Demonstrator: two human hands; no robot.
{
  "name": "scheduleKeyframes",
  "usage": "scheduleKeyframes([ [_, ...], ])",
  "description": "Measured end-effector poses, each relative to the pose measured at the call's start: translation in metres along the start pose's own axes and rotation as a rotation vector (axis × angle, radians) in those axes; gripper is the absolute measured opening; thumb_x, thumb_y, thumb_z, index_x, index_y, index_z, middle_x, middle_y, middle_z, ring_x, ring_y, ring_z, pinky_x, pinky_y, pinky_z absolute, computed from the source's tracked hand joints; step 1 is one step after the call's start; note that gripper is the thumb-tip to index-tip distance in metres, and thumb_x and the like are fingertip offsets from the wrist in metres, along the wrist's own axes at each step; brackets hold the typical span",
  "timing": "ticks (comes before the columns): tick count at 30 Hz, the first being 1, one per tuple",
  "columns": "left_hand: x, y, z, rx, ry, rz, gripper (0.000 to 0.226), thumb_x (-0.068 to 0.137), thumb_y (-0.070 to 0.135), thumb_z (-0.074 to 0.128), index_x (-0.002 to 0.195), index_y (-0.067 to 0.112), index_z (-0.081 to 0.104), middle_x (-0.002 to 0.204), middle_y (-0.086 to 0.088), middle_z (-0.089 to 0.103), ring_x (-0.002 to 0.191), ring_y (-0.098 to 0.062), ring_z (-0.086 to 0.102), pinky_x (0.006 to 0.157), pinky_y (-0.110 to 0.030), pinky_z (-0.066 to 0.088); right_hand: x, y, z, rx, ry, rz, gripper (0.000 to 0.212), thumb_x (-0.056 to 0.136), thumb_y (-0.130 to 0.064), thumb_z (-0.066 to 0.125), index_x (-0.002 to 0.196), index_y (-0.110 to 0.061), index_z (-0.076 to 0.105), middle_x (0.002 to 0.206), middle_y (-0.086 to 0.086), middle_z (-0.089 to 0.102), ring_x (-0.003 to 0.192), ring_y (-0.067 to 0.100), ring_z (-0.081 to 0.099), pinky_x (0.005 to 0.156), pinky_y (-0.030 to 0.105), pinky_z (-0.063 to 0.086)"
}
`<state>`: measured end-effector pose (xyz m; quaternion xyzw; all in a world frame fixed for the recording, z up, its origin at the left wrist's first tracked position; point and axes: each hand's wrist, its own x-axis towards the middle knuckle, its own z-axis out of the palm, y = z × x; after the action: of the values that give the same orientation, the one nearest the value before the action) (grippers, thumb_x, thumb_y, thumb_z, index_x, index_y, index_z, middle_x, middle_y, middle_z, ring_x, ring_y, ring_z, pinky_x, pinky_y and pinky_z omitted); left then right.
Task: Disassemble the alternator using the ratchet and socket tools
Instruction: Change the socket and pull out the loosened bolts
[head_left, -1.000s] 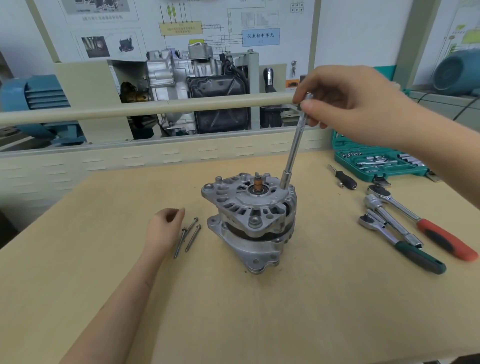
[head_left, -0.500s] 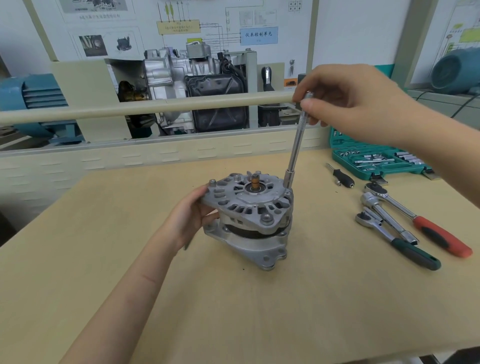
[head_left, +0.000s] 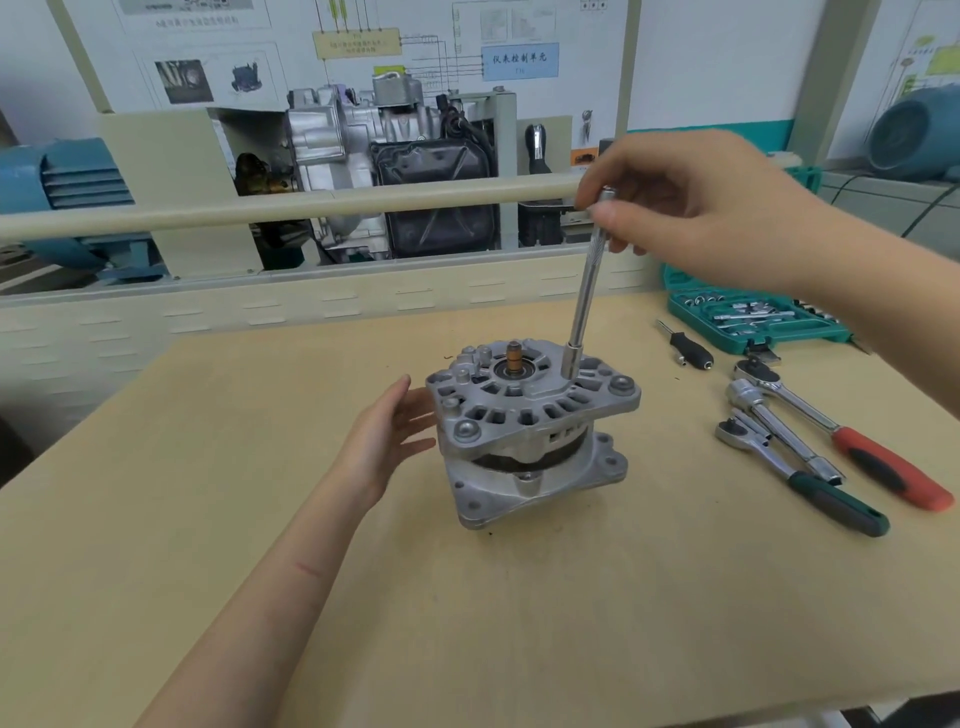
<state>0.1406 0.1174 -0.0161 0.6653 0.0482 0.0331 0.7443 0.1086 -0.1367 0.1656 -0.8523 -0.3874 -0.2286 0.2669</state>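
Matt cast-metal alternator (head_left: 530, 421), polished chrome extension bar (head_left: 584, 291) standing on it, matt pale wood-look table (head_left: 467, 623) beneath, chrome ratchets (head_left: 789, 436) with rubbery grips right of alternator, green plastic socket case (head_left: 748, 317) behind them

The left hand (head_left: 387, 441) reaches forward from the lower left on a bare forearm, fingers straight and loosely spread, palm turned to the right, holding nothing. The right hand (head_left: 691, 202) is raised higher, coming in from the right, wrist bent downward, with thumb and curled fingertips (head_left: 608, 212) pinching a slim metal shaft near its top
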Motion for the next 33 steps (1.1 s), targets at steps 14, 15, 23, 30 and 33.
scheduleKeyframes([
  [14,-0.016,0.011,0.042,0.007,-0.098,0.160,0.027,0.085,0.024,0.045,0.094,0.035,0.068,0.095,0.009,0.072,0.089,-0.009,0.066,0.063,-0.016,0.051,-0.001,-0.008,0.002,0.024,-0.025,-0.004,0.012,0.090,-0.017,0.049,0.097,-0.022,0.057,0.082,-0.002,0.061,0.077,0.012,0.060,0.077,0.031,0.047],
  [15,-0.018,0.010,0.043,0.026,-0.075,0.162,0.027,0.089,0.026,0.044,0.103,0.033,0.065,0.105,0.005,0.070,0.096,-0.010,0.064,0.064,-0.015,0.050,-0.002,-0.008,0.002,0.025,-0.028,-0.006,0.012,0.089,-0.018,0.049,0.097,-0.022,0.057,0.083,-0.003,0.061,0.076,0.011,0.060,0.077,0.030,0.047],
  [23,-0.049,0.000,0.040,0.103,0.094,0.147,0.032,0.097,0.039,0.032,0.121,0.039,0.054,0.125,0.020,0.054,0.121,-0.003,0.047,0.103,-0.035,0.038,0.001,-0.006,0.010,0.062,-0.044,-0.014,0.011,0.089,-0.018,0.050,0.096,-0.022,0.057,0.082,-0.007,0.061,0.075,0.008,0.058,0.075,0.028,0.047],
  [30,-0.081,-0.012,0.049,0.248,0.084,0.285,0.029,0.086,0.033,0.057,0.102,0.056,0.053,0.127,0.023,0.044,0.116,0.015,0.039,0.082,0.005,0.033,0.006,-0.007,0.028,0.045,-0.089,-0.036,0.014,0.090,-0.017,0.051,0.100,-0.017,0.061,0.084,-0.005,0.060,0.077,0.008,0.057,0.074,0.027,0.046],
  [33,-0.083,-0.015,0.053,0.285,0.101,0.329,0.032,0.084,0.032,0.060,0.102,0.057,0.053,0.132,0.022,0.035,0.106,0.034,0.028,0.076,0.012,0.026,0.005,-0.008,0.035,0.009,-0.120,-0.077,0.015,0.090,-0.015,0.052,0.101,-0.014,0.062,0.080,-0.013,0.057,0.073,0.008,0.056,0.070,0.019,0.045],
])
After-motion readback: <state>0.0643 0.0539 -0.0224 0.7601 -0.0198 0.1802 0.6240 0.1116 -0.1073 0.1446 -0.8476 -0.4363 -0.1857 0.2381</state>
